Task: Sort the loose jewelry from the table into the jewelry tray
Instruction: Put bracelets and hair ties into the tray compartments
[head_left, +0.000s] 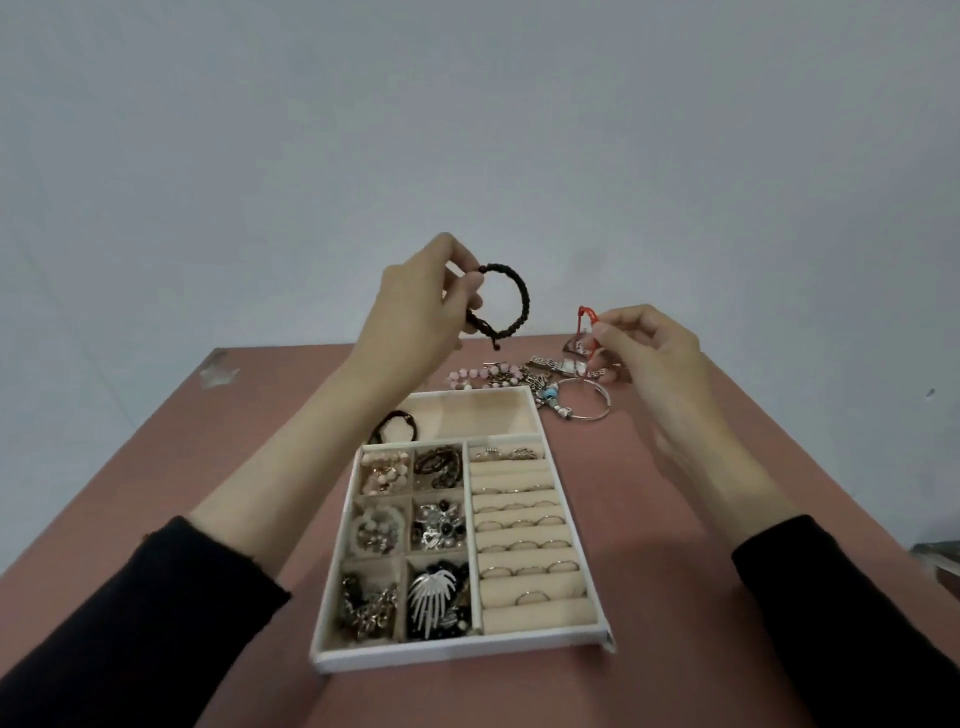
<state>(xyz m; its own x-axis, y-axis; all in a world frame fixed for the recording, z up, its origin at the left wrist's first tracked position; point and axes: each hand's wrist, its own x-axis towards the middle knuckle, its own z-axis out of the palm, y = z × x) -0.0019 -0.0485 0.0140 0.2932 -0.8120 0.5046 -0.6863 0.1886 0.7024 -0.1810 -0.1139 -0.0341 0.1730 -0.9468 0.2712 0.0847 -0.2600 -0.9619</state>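
My left hand (415, 306) is raised above the table and pinches a dark braided bracelet (511, 301), which hangs as a loop to the right of the fingers. My right hand (649, 348) pinches a red cord (587, 322) with a reddish pendant dangling over the loose pile. The jewelry tray (571, 642), white-framed with beige lining, lies in the middle of the pink table. Its left cells hold mixed pieces, its right rolls hold rings, and its long back cell holds a dark bracelet (397, 423).
Loose jewelry lies beyond the tray's far edge: a pink bead strand (483, 375), a metal watch band (556, 365) and a silver bangle with charms (582, 402). The table (727, 519) ends at a grey wall. A pale scuff (218, 370) marks the far left corner.
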